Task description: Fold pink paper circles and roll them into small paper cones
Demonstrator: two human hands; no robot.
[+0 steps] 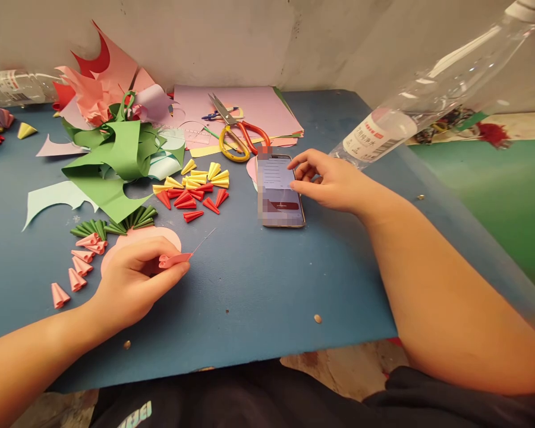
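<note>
Blue table, with cones rolled in four colours and a needle in play.
Pink cones at lower left, green cones above them, and yellow cones and red cones near centre are already rolled, yet left loose. One pink piece, left of centre, is pinched in the left hand, the needle projecting from its tip; threading is judged unfinished. The right hand, half-curled and empty, is held at the phone; contact cannot be told. Paper sheets at upper centre remain unrolled.
</note>
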